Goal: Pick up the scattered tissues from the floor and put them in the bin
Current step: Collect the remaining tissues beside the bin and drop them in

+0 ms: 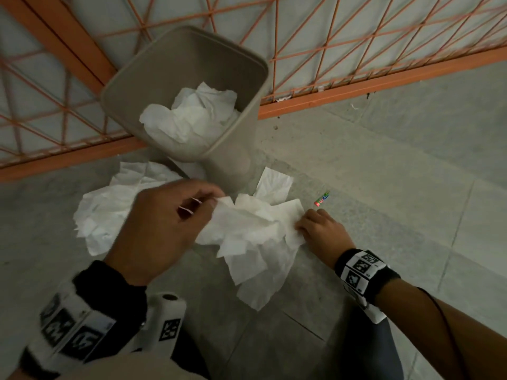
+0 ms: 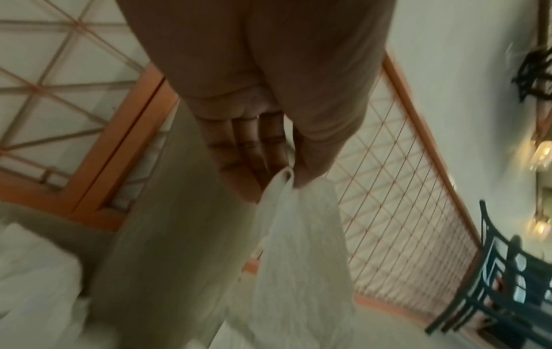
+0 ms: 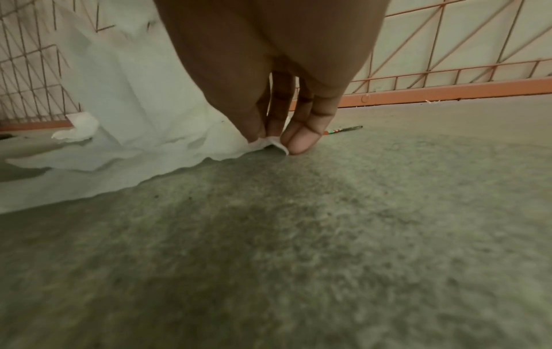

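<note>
Roughly, per item:
Left hand (image 1: 164, 226): raised above the floor, thumb and fingertips pinching the top corner of a crumpled tissue (image 1: 247, 223); the sheet hangs down from the pinch (image 2: 298, 248); other fingers (image 2: 248, 146) fairly straight.
Right hand (image 1: 321, 229): low on the floor, fingertips (image 3: 298, 141) bent down, pinching the edge of a tissue corner (image 3: 269, 142) just off the concrete; hold is narrow, at the very edge only.
Held tissues: bunched between the two hands, lower sheets (image 1: 260, 272) trailing onto the floor toward the person.
Loose tissues: pile (image 1: 109, 209) left of the left hand, on the floor before the bin; one flat sheet (image 1: 274, 185) beside the bin base.
Bin (image 1: 241, 78): beige, square-mouthed, leaning against the orange mesh fence (image 1: 356, 37), crumpled tissues (image 1: 192, 116) inside.
Floor (image 1: 384, 160): grey concrete tiles; small multicoloured wrapper (image 1: 321, 199) just beyond the right hand.
Wrists: black bands with marker tags (image 1: 359, 267).
</note>
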The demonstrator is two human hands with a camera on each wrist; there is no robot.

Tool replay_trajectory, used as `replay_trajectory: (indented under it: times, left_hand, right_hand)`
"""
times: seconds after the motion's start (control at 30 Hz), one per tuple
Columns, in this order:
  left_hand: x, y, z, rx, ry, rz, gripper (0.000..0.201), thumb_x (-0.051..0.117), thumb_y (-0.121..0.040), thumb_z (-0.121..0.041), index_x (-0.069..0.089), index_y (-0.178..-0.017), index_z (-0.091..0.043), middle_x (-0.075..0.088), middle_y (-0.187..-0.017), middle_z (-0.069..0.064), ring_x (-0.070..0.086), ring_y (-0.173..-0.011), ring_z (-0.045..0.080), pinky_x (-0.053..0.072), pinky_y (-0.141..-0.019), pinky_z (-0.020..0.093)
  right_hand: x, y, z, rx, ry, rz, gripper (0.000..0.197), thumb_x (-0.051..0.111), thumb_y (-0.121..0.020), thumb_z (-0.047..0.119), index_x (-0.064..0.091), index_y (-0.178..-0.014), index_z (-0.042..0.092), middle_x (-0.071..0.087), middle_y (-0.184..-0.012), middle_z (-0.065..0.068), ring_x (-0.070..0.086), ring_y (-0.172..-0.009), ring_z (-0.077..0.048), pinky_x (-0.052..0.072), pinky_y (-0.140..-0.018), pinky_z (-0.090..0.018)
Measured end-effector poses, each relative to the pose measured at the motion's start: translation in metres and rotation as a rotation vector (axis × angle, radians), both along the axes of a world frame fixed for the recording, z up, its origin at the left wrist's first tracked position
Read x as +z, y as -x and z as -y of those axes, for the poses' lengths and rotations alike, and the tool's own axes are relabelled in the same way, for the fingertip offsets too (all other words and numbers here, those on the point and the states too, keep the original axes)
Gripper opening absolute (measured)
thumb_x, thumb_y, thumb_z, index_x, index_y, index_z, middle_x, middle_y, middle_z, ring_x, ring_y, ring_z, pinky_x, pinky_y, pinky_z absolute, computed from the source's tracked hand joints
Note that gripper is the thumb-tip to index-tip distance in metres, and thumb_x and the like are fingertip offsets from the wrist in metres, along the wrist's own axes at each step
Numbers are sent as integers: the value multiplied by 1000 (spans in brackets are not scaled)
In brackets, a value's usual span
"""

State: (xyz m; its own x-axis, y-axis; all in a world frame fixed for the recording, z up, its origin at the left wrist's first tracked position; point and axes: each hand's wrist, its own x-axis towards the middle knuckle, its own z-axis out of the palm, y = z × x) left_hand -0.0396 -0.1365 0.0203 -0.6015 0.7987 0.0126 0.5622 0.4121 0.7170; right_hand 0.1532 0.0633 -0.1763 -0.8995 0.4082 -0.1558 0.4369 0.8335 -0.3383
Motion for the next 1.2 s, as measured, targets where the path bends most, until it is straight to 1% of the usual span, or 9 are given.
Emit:
replay_trajectory:
  times: [0.17, 0.3, 0.43, 0.53, 0.7, 0.9, 0.97, 1.07, 1.2]
  left_hand:
    - [55, 23, 4, 97, -210, -125, 16, 55, -95, -24, 66, -98, -36, 70, -96, -15, 69, -82, 10, 56, -73, 30]
    - [88, 53, -13, 162, -360, -273, 14, 52, -97, -29, 61, -100, -40, 67, -98, -18, 67, -86, -2, 53, -77, 16]
    - [102, 85, -37, 233, -468, -409, 19, 54, -93, -27, 71, -100, -23, 72, -100, -4, 70, -85, 7, 56, -76, 21]
    - [91, 98, -53, 207, -387, -448, 24, 54, -85, -17, 74, -98, -16, 71, -103, 5, 69, -87, 14, 55, -81, 25]
    - [57, 102, -50, 15, 95, -387, 25, 59, -85, -19, 73, -105, -27, 70, -109, 1, 64, -101, 20, 51, -93, 36]
    - [53, 73, -7, 85, -279, -371, 24, 57, -89, -6, 75, -100, -17, 67, -100, -8, 65, -86, 8, 55, -78, 25]
    - [46, 61, 11, 87, -351, -336, 23, 56, -90, -3, 75, -99, -12, 69, -100, -3, 67, -84, 12, 57, -75, 29]
    - [23, 46, 32, 69, -363, -300, 24, 56, -88, 0, 75, -96, -11, 71, -97, 1, 67, -86, 13, 55, -74, 27]
    - [-30, 33, 46, 38, -139, -158, 21, 56, -89, -14, 74, -98, -19, 71, -101, -5, 65, -96, 13, 56, -79, 35]
  right_hand:
    - [5, -5, -1, -7, 54, 31, 16, 63, -80, 6, 64, -95, 12, 62, -98, -12, 58, -92, -36, 55, -64, -45]
    - [29, -4, -1, -83, 178, -94, 13, 55, -88, 5, 64, -97, 8, 63, -99, -15, 59, -91, -37, 51, -75, -43]
    - [76, 13, 3, -88, 208, -277, 13, 57, -89, 6, 65, -97, 12, 63, -91, -7, 60, -77, -28, 52, -70, -39]
    - [122, 32, 5, -51, 202, -418, 17, 60, -87, 5, 67, -99, 15, 60, -89, -2, 60, -73, -20, 54, -70, -36]
    - [209, 71, 0, 5, 168, -638, 14, 61, -87, 6, 71, -94, 13, 58, -86, 0, 61, -71, -16, 53, -70, -31]
    - [284, 138, -9, 66, 37, -819, 16, 58, -86, 17, 71, -95, 14, 59, -87, 0, 59, -75, -12, 50, -70, -20]
    - [291, 165, -12, 77, 20, -822, 19, 57, -88, 18, 72, -99, 13, 59, -93, 0, 60, -78, -10, 51, -74, -17]
    - [284, 200, -14, 122, -15, -763, 22, 56, -87, 17, 72, -101, 13, 65, -98, -8, 64, -83, -18, 55, -80, -31]
    - [261, 214, -9, 262, -77, -412, 30, 57, -86, 17, 67, -114, 21, 65, -113, -8, 62, -95, -26, 47, -86, -30]
